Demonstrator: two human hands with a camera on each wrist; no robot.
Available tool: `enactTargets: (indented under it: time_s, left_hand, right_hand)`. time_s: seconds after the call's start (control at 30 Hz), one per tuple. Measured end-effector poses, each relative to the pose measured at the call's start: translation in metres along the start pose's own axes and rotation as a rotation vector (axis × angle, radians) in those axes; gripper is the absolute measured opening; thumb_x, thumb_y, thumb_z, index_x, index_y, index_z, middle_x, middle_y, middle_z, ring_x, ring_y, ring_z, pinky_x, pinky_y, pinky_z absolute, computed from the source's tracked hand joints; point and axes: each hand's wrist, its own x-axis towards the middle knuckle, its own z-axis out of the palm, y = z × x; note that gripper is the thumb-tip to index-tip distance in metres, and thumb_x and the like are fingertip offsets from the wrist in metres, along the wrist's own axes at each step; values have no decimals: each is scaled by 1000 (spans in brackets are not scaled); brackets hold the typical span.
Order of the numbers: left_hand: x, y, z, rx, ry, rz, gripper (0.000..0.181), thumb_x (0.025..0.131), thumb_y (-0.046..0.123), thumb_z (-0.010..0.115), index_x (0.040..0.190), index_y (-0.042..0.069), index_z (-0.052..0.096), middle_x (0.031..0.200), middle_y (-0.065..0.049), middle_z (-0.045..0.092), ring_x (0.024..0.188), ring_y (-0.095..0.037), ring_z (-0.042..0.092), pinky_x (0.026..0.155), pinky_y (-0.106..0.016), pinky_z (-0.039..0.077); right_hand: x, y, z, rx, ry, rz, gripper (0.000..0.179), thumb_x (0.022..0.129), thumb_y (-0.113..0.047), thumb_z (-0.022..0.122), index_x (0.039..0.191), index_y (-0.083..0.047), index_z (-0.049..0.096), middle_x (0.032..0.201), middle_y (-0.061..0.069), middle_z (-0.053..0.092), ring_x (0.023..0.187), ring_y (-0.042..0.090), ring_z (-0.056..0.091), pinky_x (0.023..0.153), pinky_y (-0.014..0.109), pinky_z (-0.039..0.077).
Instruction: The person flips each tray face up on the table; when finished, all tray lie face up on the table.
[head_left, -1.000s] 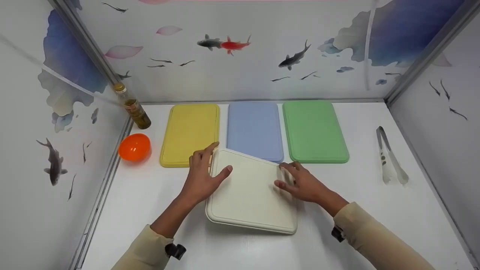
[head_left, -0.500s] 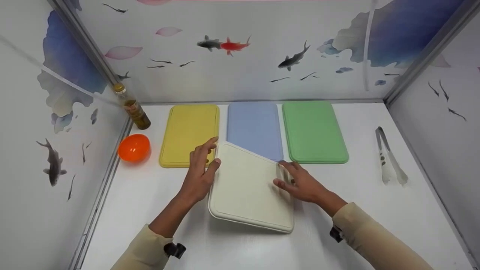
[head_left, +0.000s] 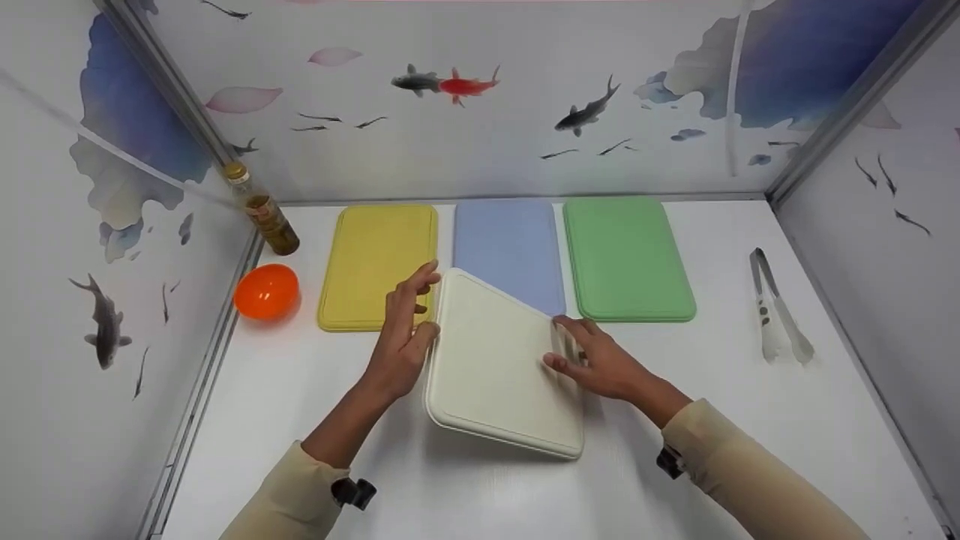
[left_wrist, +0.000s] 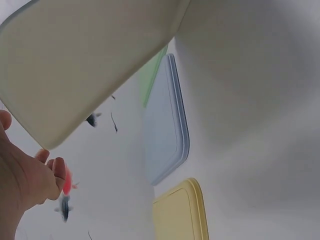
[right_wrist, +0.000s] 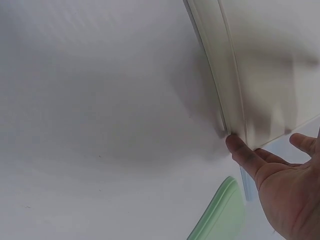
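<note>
A cream cutting board [head_left: 499,367] stands tilted on the white table, its left side raised and its right side low. My left hand [head_left: 401,345] has its thumb and fingertips against the board's raised left edge. The left wrist view shows the underside of the cream board [left_wrist: 90,65], with the fingers [left_wrist: 56,170] near one corner. My right hand [head_left: 604,364] touches the far right corner with extended fingers, and its thumb is spread over the upper face. In the right wrist view a fingertip of the right hand [right_wrist: 285,190] meets the low corner near the tabletop.
Behind lie yellow [head_left: 379,262], blue [head_left: 506,251] and green [head_left: 628,259] cutting boards in a row. An orange bowl [head_left: 267,291] and a bottle of brownish liquid [head_left: 270,217] stand at the left wall. Tongs [head_left: 778,307] lie right. Patterned walls enclose the table.
The cream board's left side has risen further and shifted right, so its tilt is steeper. The left thumb has moved off the board's face to its edge. The right hand has barely moved.
</note>
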Motion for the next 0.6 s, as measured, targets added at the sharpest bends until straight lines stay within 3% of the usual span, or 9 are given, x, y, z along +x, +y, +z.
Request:
enactTargets:
  time_s: [0.17,0.33,0.47,0.6]
  left_hand:
    - [2,2,2,-21,-3,45,81,95,4,46,171,32,36,163,-4,46,142,-29,42,112,-51,41]
    - [5,7,4,-31,-14,63,82,94,6,49,170,33,38,165,-4,46,147,-32,40,113,-57,41]
    - [6,10,7,-34,-14,70,81,93,8,50,169,33,39,166,-6,45,147,-36,39,113,-63,40]
    - [7,11,8,-34,-5,88,79,92,8,51,169,25,40,167,-6,44,147,-38,39,112,-62,41]
  right_hand:
    - [0,-2,0,21,-16,14,85,106,-63,65,174,-24,34,168,27,43,143,47,59,112,66,52]
    - [2,-3,1,48,-24,16,86,106,-63,64,176,-25,31,173,31,35,146,51,56,115,68,50]
    - [2,-3,3,93,-18,4,84,108,-59,64,176,-22,31,173,30,36,145,53,59,116,68,50]
    - [3,-5,4,153,-26,-15,83,109,-55,63,176,-19,30,169,27,42,145,50,59,117,63,52]
